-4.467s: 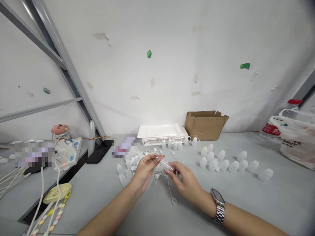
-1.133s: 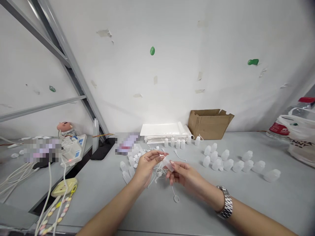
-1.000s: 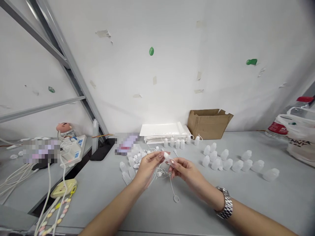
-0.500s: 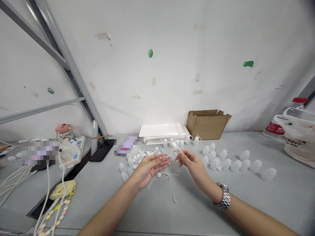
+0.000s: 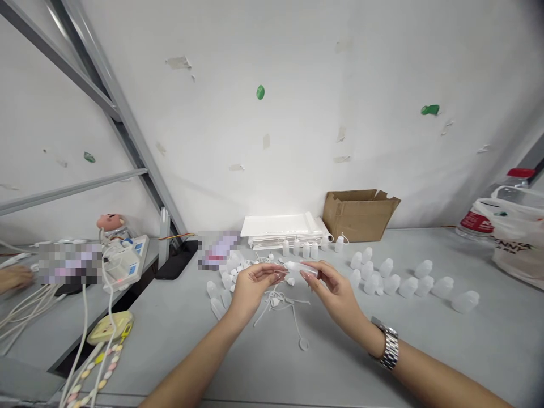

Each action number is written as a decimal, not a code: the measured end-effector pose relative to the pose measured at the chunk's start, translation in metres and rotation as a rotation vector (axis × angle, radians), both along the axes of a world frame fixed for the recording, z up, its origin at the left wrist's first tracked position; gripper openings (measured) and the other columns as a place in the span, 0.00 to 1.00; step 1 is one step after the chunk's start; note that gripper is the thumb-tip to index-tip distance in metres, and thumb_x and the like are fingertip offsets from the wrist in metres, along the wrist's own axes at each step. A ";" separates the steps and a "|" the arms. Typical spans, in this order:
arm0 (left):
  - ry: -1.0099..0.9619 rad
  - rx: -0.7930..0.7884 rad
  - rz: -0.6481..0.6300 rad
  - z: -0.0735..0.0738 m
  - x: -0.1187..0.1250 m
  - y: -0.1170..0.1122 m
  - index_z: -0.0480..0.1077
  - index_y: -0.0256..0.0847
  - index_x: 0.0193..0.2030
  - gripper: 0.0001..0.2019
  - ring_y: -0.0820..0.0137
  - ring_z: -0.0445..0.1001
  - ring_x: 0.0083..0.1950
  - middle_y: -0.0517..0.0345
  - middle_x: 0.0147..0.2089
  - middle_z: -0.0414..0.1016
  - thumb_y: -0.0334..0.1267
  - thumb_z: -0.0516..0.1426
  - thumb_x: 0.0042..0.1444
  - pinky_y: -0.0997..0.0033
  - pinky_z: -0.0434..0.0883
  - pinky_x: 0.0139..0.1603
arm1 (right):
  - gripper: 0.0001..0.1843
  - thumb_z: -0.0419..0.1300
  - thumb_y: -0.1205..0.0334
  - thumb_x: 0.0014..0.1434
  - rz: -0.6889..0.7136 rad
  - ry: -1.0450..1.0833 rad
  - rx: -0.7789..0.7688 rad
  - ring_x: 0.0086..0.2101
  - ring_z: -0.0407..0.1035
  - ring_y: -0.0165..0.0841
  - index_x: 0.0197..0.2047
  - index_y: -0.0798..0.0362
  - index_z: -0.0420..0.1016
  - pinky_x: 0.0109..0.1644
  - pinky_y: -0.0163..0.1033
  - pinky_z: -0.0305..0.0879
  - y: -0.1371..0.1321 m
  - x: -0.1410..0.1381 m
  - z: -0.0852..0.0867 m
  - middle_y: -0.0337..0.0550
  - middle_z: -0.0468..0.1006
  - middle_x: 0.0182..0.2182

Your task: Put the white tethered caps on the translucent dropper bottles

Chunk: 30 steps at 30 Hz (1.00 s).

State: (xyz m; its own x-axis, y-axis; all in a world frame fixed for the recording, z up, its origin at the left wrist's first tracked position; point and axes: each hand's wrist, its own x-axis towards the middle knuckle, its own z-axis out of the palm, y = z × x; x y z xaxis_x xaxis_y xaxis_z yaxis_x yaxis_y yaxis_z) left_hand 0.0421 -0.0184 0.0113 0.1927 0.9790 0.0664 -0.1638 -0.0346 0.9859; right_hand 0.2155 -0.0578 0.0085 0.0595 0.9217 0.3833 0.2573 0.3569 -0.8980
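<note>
A gray tabletop (image 5: 263, 368) fills the lower view, backed by a white wall (image 5: 272, 113) with scraps of old tape. At two o'clock from the hands, past rows of milky plastic bottles (image 5: 408, 286), sits a white plastic bag (image 5: 518, 238). A cardboard box (image 5: 360, 218) stands at one o'clock, and a stack of white paper (image 5: 280, 231) lies at twelve. At ten o'clock are a power strip (image 5: 125, 262) and a small toy figure (image 5: 108, 222); further round, at nine, shows another person's hand (image 5: 15, 277) (not one of the wearer's own).

Under the hands, thin white cords (image 5: 276, 300) lie in a loose tangle, with a heap of small white caps (image 5: 233, 277) at ten o'clock from them. The right hand (image 5: 338, 289), a steel watch (image 5: 387, 347) on its wrist, has its grip pressed together on a small clear bottle (image 5: 301, 267), pinched between thumb and fingertips and held level above the tabletop. The left hand (image 5: 255, 283) has its fingers together, their tips just beside the bottle's end; whether that grip pinches anything, I cannot tell.

The bottle looks very light and thin-walled, probably soft enough to dent and a little slippery (a firm squeeze seems unwise), so its wide body looks the best place to hold.
</note>
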 end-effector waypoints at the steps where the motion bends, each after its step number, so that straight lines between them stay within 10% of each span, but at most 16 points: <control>1: 0.006 0.012 0.020 0.000 0.001 0.000 0.75 0.37 0.29 0.08 0.63 0.77 0.37 0.52 0.33 0.79 0.36 0.64 0.39 0.62 0.72 0.43 | 0.13 0.56 0.53 0.55 0.002 -0.031 0.019 0.30 0.64 0.34 0.41 0.48 0.73 0.39 0.41 0.62 -0.002 0.000 0.001 0.41 0.70 0.29; 30: 0.436 0.299 0.059 -0.013 -0.001 -0.004 0.73 0.43 0.34 0.10 0.70 0.77 0.37 0.61 0.34 0.79 0.30 0.53 0.48 0.71 0.73 0.44 | 0.10 0.53 0.59 0.59 0.110 -0.396 0.175 0.27 0.63 0.31 0.40 0.53 0.71 0.32 0.37 0.62 -0.004 0.008 0.007 0.40 0.66 0.25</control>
State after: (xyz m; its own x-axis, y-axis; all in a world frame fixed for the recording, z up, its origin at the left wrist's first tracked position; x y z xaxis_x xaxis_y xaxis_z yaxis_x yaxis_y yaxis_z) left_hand 0.0413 -0.0220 -0.0019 0.2098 0.9396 0.2704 0.2696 -0.3214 0.9078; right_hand 0.2239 -0.0621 0.0151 -0.2181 0.8338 0.5072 0.5215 0.5389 -0.6615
